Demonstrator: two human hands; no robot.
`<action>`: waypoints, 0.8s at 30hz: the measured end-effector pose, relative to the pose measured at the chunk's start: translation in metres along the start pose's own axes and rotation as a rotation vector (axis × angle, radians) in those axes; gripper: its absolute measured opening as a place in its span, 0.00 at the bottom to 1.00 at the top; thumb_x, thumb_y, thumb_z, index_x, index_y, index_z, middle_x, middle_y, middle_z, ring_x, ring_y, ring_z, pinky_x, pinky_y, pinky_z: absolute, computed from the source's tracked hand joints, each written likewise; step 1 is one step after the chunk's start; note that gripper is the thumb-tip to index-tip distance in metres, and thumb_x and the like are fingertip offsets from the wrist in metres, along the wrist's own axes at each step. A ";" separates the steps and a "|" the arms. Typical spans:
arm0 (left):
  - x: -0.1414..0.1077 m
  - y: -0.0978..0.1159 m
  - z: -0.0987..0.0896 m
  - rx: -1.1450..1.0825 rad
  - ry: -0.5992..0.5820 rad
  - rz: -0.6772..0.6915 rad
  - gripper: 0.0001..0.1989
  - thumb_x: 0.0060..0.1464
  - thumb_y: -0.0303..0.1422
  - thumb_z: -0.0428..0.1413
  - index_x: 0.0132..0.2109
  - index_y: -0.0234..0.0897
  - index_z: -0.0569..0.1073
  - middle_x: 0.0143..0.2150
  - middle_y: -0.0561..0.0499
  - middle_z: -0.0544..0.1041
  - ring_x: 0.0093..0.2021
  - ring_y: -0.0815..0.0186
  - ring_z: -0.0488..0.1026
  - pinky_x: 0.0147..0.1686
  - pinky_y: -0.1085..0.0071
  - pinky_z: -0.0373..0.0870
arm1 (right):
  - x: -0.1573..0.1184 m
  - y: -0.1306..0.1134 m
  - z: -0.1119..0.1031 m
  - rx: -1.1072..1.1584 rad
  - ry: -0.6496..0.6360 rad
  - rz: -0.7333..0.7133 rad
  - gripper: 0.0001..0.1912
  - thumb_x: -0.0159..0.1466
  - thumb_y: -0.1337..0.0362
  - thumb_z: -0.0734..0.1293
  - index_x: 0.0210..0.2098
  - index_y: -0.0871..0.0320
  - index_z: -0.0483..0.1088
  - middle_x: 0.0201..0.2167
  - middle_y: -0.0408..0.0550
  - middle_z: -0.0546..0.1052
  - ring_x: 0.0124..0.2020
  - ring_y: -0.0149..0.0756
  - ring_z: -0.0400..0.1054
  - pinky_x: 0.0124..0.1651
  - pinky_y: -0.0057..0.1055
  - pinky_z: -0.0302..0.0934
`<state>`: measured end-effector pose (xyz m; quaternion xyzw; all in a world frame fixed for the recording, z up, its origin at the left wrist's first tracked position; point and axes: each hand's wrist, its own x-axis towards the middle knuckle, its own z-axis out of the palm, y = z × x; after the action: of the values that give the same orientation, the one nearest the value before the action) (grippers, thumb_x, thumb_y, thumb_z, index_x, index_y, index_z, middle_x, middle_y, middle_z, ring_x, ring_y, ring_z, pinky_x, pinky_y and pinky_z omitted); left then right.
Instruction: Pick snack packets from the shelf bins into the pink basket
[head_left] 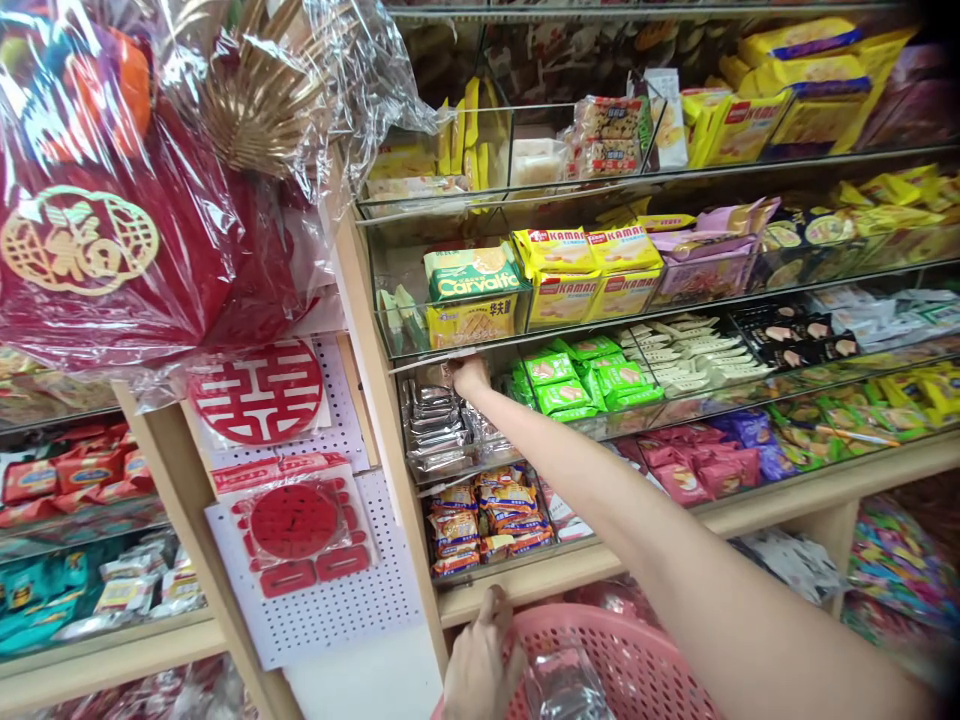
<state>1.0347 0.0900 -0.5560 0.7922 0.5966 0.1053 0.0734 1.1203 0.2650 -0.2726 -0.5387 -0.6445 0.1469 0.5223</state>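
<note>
Packets in dark and clear wrapping [435, 418] are filling the shelf compartment around and just below the right hand [471, 378], which is resting among them at the end of an outstretched arm. Its fingertips are hiding behind the hand and the packets, so whether they are closing on one I cannot tell. The left hand [484, 655] is working well below and apart from it, clamping the rim of a pink basket [637, 655], with its thumb lying on the basket's inner side.

As for progress, a clear-wrapped packet [566, 685] is already lying in the visible part of the basket, just right of the left hand; the rest of the inside is falling out of view. Nothing is showing lifted clear of the shelf, so the pick in hand is seemingly not yet finished, and many packets are remaining beside the right hand.

Green packets [559, 385] are sitting just right of the right hand, the green Carvalfa pack [472, 275] is standing directly above it, and orange-and-blue packets [480, 520] are lying between the two hands.
</note>
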 end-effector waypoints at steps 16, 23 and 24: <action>-0.004 0.010 -0.009 0.075 -0.001 0.036 0.17 0.58 0.33 0.44 0.53 0.41 0.68 0.65 0.50 0.59 0.44 0.61 0.75 0.45 0.68 0.70 | -0.150 0.070 -0.140 0.545 -0.119 -0.003 0.10 0.56 0.59 0.66 0.31 0.61 0.71 0.30 0.46 0.75 0.31 0.30 0.68 0.39 0.32 0.65; -0.005 0.009 -0.007 0.091 -0.025 0.042 0.15 0.59 0.34 0.44 0.50 0.42 0.69 0.65 0.52 0.56 0.44 0.62 0.75 0.43 0.69 0.70 | -0.255 0.149 -0.134 0.448 -0.480 0.292 0.15 0.55 0.52 0.67 0.30 0.59 0.70 0.27 0.44 0.74 0.30 0.31 0.66 0.37 0.30 0.60; -0.005 0.009 -0.006 0.095 -0.025 0.047 0.16 0.59 0.34 0.43 0.50 0.42 0.69 0.65 0.52 0.56 0.44 0.62 0.75 0.43 0.68 0.70 | -0.265 0.160 -0.128 0.455 -0.502 0.316 0.16 0.54 0.51 0.67 0.30 0.59 0.70 0.27 0.44 0.74 0.30 0.31 0.65 0.36 0.30 0.59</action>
<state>1.0398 0.0828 -0.5483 0.8098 0.5813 0.0687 0.0405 1.2801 0.0526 -0.4761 -0.4490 -0.6121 0.4928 0.4253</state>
